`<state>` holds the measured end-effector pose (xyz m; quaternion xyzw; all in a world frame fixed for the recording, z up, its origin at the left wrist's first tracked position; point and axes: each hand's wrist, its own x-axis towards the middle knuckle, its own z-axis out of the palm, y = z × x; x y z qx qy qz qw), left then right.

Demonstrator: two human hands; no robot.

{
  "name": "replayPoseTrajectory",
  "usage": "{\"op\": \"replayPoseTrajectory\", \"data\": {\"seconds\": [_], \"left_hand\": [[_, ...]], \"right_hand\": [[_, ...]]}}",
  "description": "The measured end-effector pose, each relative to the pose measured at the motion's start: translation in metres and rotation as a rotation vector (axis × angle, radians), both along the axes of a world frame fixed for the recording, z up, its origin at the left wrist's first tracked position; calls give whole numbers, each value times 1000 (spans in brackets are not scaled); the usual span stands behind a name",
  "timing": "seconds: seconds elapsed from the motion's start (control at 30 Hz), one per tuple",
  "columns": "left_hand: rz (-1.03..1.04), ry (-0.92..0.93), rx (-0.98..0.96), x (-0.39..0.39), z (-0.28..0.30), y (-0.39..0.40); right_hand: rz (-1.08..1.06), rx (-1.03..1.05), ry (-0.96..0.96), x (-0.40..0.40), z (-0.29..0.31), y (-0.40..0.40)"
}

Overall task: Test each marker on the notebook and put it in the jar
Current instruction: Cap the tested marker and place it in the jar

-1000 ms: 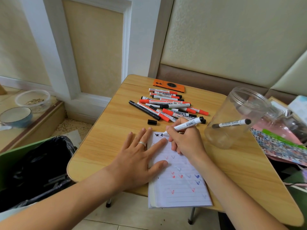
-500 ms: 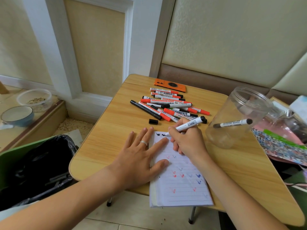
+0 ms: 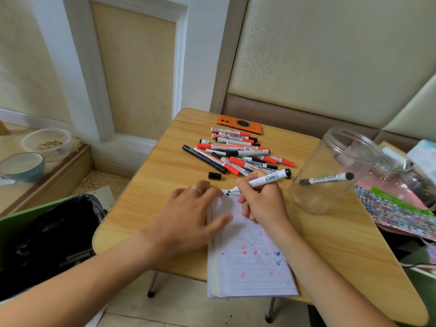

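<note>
The right hand (image 3: 260, 204) has its grip pinched on a marker (image 3: 264, 180), tip on the notebook (image 3: 250, 267), barrel slanting toward the jar (image 3: 335, 168) near the tabletop's right edge.

Soft, even daylight; faint shadows only. Motion blur on left hand (image 3: 188, 215). Mild glare on clear plastic jar (image 3: 330, 171). Wide-angle bowing at edges; pale wooden desk (image 3: 151, 199) sharp.

At the far edge of your desk (image 3: 146, 199) lies an orange phone case (image 3: 238, 124). To your left you see a black-lined bin (image 3: 50, 234), a blue bowl (image 3: 22, 166) and a clear container (image 3: 47, 143).
</note>
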<state>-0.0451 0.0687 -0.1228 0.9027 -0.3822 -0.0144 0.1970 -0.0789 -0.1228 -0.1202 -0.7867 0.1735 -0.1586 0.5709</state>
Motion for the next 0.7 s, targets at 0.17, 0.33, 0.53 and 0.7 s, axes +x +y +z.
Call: {"op": "replayPoseTrajectory", "data": {"seconds": [0.17, 0.33, 0.53, 0.7], "left_hand": [[157, -106, -261, 43, 8, -15], [137, -143, -197, 70, -6, -34], [149, -59, -367, 71, -9, -34], [98, -27, -454, 61, -1, -29]], "right_hand": [[22, -30, -39, -2, 0, 1], [75, -33, -89, -3, 3, 3], [89, 44, -114, -5, 4, 3], [111, 76, -155, -5, 4, 1]]}}
